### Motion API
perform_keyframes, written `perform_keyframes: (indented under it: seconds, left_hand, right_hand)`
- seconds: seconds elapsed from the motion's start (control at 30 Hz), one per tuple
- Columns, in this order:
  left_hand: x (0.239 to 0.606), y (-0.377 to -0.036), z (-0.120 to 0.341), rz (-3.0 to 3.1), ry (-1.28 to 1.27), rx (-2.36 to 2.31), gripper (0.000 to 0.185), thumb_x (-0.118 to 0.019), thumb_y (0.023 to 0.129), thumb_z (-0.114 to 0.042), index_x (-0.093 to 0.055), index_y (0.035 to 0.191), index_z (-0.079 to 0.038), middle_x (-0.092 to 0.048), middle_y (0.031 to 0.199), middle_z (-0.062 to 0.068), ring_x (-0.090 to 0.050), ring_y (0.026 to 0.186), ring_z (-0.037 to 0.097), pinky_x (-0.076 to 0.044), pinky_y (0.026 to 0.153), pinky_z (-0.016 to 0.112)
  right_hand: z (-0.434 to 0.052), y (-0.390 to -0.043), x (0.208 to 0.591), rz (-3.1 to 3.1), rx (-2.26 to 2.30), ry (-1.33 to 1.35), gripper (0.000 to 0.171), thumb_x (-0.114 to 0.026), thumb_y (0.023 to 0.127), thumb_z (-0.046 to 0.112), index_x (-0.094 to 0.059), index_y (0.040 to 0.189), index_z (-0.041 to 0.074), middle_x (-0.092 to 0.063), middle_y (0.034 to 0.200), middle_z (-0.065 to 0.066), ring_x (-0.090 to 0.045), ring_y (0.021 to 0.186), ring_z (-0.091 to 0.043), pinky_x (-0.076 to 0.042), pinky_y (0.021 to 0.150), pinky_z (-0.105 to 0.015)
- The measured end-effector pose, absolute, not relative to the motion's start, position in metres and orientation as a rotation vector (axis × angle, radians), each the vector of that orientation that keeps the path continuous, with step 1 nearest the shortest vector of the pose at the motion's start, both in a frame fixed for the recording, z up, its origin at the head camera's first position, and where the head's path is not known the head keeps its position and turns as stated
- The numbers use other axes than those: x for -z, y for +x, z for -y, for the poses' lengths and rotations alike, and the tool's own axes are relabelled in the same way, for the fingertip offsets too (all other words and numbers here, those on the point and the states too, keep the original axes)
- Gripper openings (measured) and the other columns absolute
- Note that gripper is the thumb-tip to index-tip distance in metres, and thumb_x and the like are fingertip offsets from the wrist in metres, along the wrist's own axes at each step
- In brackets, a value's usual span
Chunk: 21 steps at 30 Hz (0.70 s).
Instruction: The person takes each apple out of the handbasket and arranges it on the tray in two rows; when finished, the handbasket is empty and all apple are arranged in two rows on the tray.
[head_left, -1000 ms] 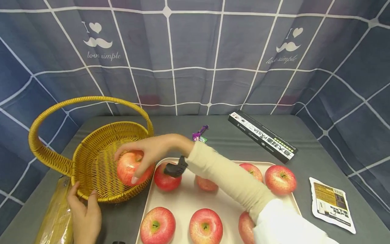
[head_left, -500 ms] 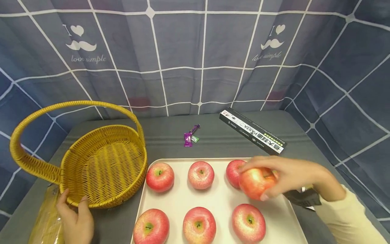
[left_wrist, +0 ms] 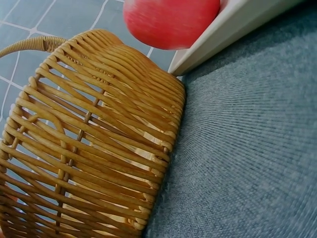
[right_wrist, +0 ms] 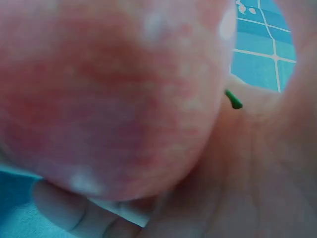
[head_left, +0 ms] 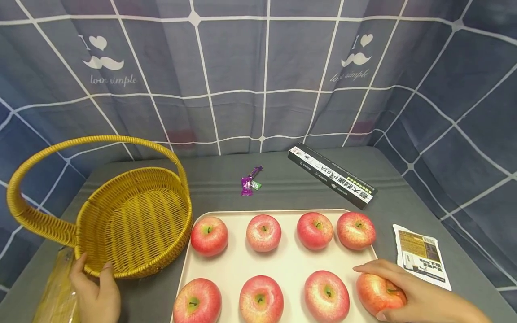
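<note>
My right hand (head_left: 420, 294) grips a red apple (head_left: 377, 294) at the tray's front right; in the right wrist view this apple (right_wrist: 109, 99) fills much of the picture, its green stem against the palm. My left hand (head_left: 97, 294) holds the near rim of a yellow wicker basket (head_left: 147, 229), fingertips over the edge. Nothing lies inside the basket in the head view. Its woven side (left_wrist: 94, 134) shows close up in the left wrist view. Several red apples, among them a front middle one (head_left: 261, 298), sit in two rows on a cream tray (head_left: 292, 262).
A black pasta box (head_left: 331, 175) lies behind the tray, with small purple-wrapped sweets (head_left: 247, 185) left of it. To the tray's right is a white and brown pouch (head_left: 422, 255). A yellowish plastic-wrapped packet (head_left: 54, 291) lies left of the basket.
My right hand came back from the basket to the tray's right with an apple, which moved from above the back row to the front right. The left hand stays at the rim.
</note>
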<state>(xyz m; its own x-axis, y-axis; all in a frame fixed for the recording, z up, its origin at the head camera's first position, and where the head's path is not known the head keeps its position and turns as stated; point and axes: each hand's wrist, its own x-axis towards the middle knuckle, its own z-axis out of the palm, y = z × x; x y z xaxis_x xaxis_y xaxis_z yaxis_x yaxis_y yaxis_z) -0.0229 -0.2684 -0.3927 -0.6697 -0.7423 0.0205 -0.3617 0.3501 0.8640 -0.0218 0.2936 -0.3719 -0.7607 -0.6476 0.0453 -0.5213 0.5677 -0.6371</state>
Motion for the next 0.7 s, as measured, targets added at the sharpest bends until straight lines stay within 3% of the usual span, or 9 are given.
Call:
perform_keyframes:
  seconds: [0.13, 0.2, 0.27, 0.37, 0.5, 0.6, 0.7]
  left_hand:
    - [0.392, -0.022, 0.268, 2.188, 0.988, 1.266, 0.054, -0.035, 0.093, -0.023, -0.013, 0.143, -0.019, -0.027, 0.141, 0.020, -0.033, 0.081, 0.009, -0.025, 0.075, 0.024]
    - [0.392, -0.023, 0.266, 2.175, 0.984, 1.269, 0.054, -0.034, 0.093, -0.023, -0.013, 0.143, -0.019, -0.028, 0.140, 0.020, -0.033, 0.084, 0.005, -0.027, 0.081, 0.026]
    - [0.392, -0.024, 0.266, 2.173, 0.969, 1.262, 0.054, -0.035, 0.093, -0.022, -0.014, 0.142, -0.018, -0.032, 0.134, 0.019, -0.035, 0.085, 0.010, -0.029, 0.084, 0.030]
    - [0.395, -0.025, 0.266, 2.119, 0.931, 1.290, 0.053, -0.034, 0.093, -0.022, -0.015, 0.142, -0.018, -0.024, 0.143, 0.019, -0.037, 0.112, 0.026, -0.023, 0.102, 0.039]
    - [0.396, -0.023, 0.266, 2.066, 0.952, 1.340, 0.052, -0.034, 0.094, -0.025, -0.014, 0.142, -0.020, -0.015, 0.148, 0.018, -0.037, 0.121, 0.019, -0.031, 0.093, 0.023]
    - [0.386, -0.018, 0.263, 1.959, 0.983, 1.406, 0.051, -0.036, 0.094, -0.026, -0.016, 0.141, -0.022, -0.022, 0.142, 0.010, -0.039, 0.104, 0.000, -0.028, 0.077, 0.010]
    - [0.385, -0.014, 0.275, 1.825, 0.936, 1.306, 0.051, -0.043, 0.092, -0.023, -0.024, 0.139, -0.023, -0.027, 0.138, 0.000, -0.039, 0.110, 0.000, -0.032, 0.091, 0.013]
  right_hand:
    - [-0.291, -0.015, 0.371, -2.795, 0.857, -0.962, 0.075, -0.078, 0.067, 0.029, -0.044, 0.132, 0.015, -0.046, 0.126, 0.008, -0.041, 0.109, 0.006, -0.040, 0.081, -0.010]
    - [-0.289, -0.012, 0.370, -2.834, 0.818, -0.933, 0.077, -0.078, 0.066, 0.034, -0.044, 0.133, 0.016, -0.047, 0.127, 0.009, -0.041, 0.110, 0.007, -0.037, 0.084, -0.008]
    - [-0.289, -0.011, 0.370, -2.791, 0.875, -0.907, 0.077, -0.077, 0.068, 0.032, -0.041, 0.134, 0.014, -0.047, 0.127, 0.009, -0.043, 0.109, 0.006, -0.036, 0.085, -0.007]
    - [-0.288, -0.009, 0.372, -2.726, 0.951, -0.845, 0.078, -0.076, 0.070, 0.029, -0.038, 0.136, 0.013, -0.046, 0.128, 0.010, -0.046, 0.106, 0.004, -0.038, 0.083, -0.009]
    - [-0.289, -0.010, 0.375, -2.700, 1.011, -0.810, 0.083, -0.078, 0.067, 0.027, -0.036, 0.137, 0.013, -0.046, 0.128, 0.010, -0.048, 0.106, 0.004, -0.038, 0.083, -0.010]
    - [-0.297, -0.013, 0.376, -2.685, 1.072, -0.864, 0.088, -0.080, 0.065, 0.020, -0.033, 0.138, 0.008, -0.043, 0.132, 0.008, -0.047, 0.107, 0.005, -0.041, 0.080, -0.012]
    - [-0.312, -0.016, 0.373, -2.779, 1.050, -0.985, 0.091, -0.081, 0.060, 0.012, -0.033, 0.137, 0.000, -0.040, 0.136, 0.007, -0.042, 0.113, 0.007, -0.040, 0.078, -0.010]
